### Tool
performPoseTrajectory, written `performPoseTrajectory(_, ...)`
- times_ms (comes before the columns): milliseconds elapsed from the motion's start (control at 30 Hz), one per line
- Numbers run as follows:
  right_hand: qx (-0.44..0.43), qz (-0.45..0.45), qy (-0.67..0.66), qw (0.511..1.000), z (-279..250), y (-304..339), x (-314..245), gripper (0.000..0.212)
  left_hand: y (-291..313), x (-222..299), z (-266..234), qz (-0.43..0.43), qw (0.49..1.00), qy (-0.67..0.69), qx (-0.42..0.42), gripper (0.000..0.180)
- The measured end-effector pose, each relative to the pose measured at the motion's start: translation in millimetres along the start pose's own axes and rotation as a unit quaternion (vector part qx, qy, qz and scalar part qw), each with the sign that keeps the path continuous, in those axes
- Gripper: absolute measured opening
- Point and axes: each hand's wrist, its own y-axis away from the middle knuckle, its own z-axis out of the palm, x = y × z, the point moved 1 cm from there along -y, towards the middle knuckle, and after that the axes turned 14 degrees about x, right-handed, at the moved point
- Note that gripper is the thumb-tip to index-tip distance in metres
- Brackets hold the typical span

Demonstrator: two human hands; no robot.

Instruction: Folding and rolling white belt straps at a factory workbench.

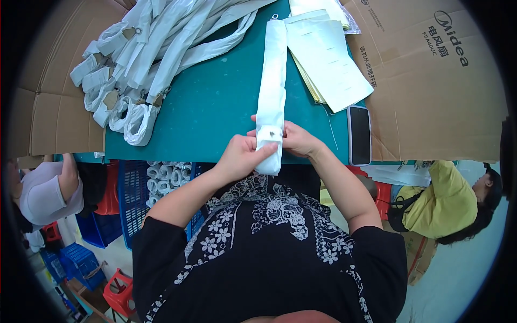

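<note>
A long white wrapped strap [272, 75] lies lengthwise on the green table, with a small metal hook [274, 16] at its far end. Its near end is folded back over itself, and a small dark spot shows on the fold. My left hand [240, 157] grips this near end from the left, thumb pressed on top of the fold. From the right, my right hand [300, 141] holds the strap's edge, its fingers partly hidden behind and beneath it. The near end hangs slightly past the table's front edge.
Many similar white straps [177, 43] with looped ends and metal clips are heaped at the left. Right of my strap lie white paper sheets [328, 59] and a phone [360, 134]. Cardboard [425, 97] flanks both sides. A blue crate [133, 199] stands below; two people sit nearby.
</note>
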Motion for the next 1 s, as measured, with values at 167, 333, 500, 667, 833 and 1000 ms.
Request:
performPoseTrajectory(167, 0.219, 0.017, 0.016, 0.976, -0.3, -5.8, 32.8, 0.027, -14.4, -3.2, -7.4, -0.137, 0.965, 0.221, -0.015, 0.036)
performPoseTrajectory(333, 0.278, 0.098, -0.154, 0.943, 21.3, 5.4, 16.4, 0.031, -2.6, -9.0, -17.1, 0.408, 0.883, -0.22, 0.078, 0.031)
performPoseTrajectory(500, 0.212, 0.068, -0.229, 0.948, 25.1, 5.3, 19.3, 0.033, -5.5, -13.6, -13.7, 0.554, 0.773, -0.288, 0.113, 0.028)
performPoseTrajectory(667, 0.147, -0.067, -0.16, 0.974, 16.1, 1.5, 3.0, 0.052, -2.2, -11.6, -9.9, 0.512, 0.837, -0.18, 0.076, 0.02)
performPoseTrajectory(833, 0.14, -0.144, 0.016, 0.979, 8.5, 1.4, -14.3, 0.055, 3.7, 5.5, -9.1, 0.277, 0.95, -0.113, 0.087, 0.018)
performPoseTrajectory(1000, 0.185, -0.145, 0.138, 0.962, 4.3, -0.4, -6.5, 0.039, -11.2, 6.7, -12.6, -0.096, 0.981, 0.167, -0.006, 0.028)
